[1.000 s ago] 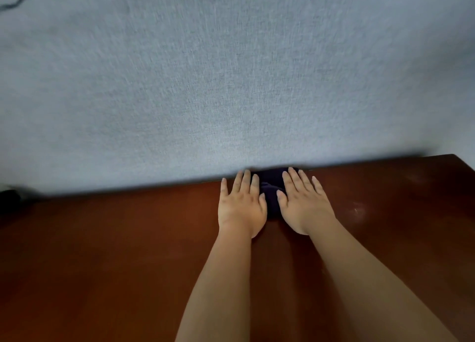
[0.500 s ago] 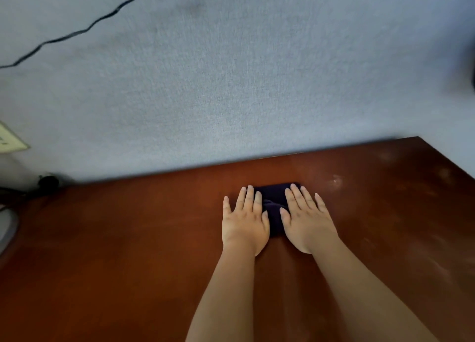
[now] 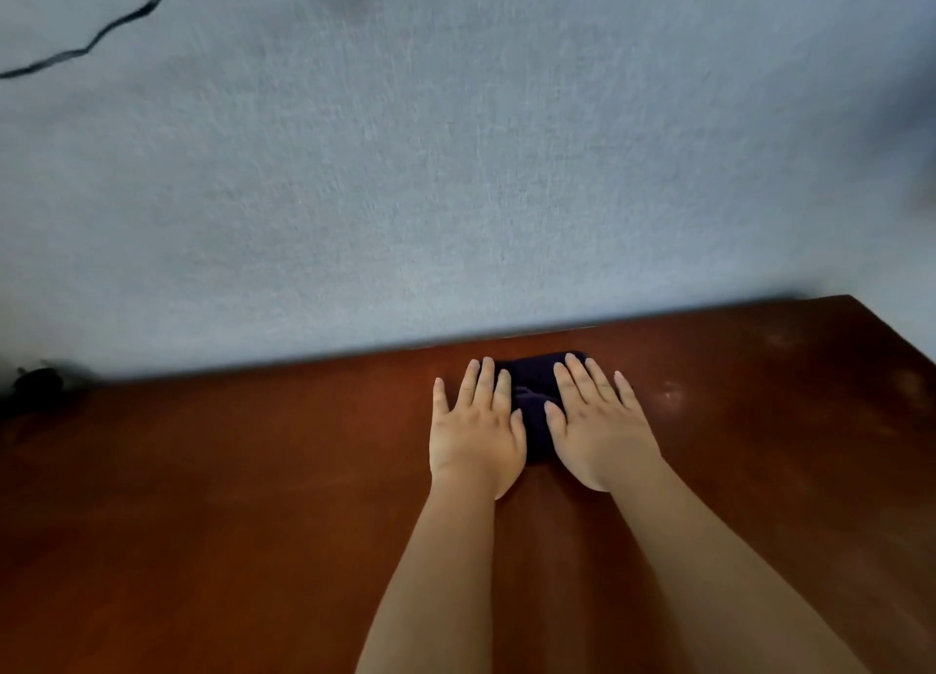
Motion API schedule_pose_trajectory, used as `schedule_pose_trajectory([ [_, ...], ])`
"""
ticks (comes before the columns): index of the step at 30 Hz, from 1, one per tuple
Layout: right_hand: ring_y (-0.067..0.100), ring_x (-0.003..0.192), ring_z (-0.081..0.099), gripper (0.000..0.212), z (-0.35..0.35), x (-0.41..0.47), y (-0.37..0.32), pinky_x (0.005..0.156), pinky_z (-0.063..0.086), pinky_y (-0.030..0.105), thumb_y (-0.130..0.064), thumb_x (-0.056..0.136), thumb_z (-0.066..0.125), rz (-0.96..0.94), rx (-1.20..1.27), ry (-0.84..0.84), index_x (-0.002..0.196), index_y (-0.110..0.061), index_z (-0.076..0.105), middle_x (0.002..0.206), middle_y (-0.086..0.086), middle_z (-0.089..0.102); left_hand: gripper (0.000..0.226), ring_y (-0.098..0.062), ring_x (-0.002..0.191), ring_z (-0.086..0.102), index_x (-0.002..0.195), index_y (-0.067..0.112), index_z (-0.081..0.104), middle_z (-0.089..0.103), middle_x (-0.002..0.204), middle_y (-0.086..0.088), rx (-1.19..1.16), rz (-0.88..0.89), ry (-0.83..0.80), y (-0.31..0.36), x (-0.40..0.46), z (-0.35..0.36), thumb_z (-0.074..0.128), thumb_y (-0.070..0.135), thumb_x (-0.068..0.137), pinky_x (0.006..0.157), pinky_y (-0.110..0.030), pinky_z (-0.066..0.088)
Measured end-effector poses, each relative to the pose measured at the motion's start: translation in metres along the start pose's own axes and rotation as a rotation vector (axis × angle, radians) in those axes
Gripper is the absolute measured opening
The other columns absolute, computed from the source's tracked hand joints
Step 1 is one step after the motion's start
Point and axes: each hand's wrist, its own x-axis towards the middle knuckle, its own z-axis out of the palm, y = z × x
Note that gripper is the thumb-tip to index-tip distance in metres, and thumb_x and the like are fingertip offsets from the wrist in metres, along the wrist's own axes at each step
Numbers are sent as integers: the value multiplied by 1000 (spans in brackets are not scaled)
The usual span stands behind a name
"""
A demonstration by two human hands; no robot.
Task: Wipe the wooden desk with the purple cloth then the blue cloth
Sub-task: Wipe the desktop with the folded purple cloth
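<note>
Cloth (image 3: 533, 410); cable (image 3: 116, 24) on wall (image 3: 456, 166)

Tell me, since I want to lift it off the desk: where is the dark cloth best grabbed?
Probably at the bunched ridge of the cloth showing between the left hand and right hand. Both press flat on it, fingers straight, hiding its sides. Pinch that raised fold from above; the far edge lies near the wall, so there seems little room behind.
</note>
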Motion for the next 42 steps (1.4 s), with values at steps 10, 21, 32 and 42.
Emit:
schedule_pose_trajectory([
  [10, 13, 147, -13, 58, -10, 50, 17, 118, -10, 37, -40, 103, 8, -18, -17, -11, 154, -18, -6, 161, -2, -13, 56, -17, 148, -15, 154, 16, -4, -11, 162, -3, -3, -40, -1, 5, 48, -6, 9, 37, 104, 119, -49, -6],
  [21, 13, 147, -12, 57, -1, 4, 18, 118, -10, 37, -41, 103, 8, 18, -3, -13, 153, -17, -6, 161, -3, -13, 56, -17, 148, -15, 154, 17, -4, -13, 162, -2, -8, -30, -18, 17, 9, -1, 8, 37, 104, 119, -49, -6],
  [32, 14, 147, -13, 57, 7, -89, 15, 119, -10, 39, -42, 102, 4, 28, -6, -44, 152, -18, -10, 161, -1, -14, 56, -19, 148, -14, 154, 17, -5, -12, 162, -4, 34, 11, -22, 37, -73, 11, 8, 38, 104, 119, -50, -5],
  [42, 14, 147, -14, 57, 7, -73, 29, 118, -11, 39, -43, 102, 5, -10, -9, -22, 153, -19, -9, 161, -2, -13, 56, -19, 148, -14, 154, 17, -4, -12, 162, -3, 57, 7, -15, 46, -59, 9, 8, 38, 103, 119, -50, -5],
])
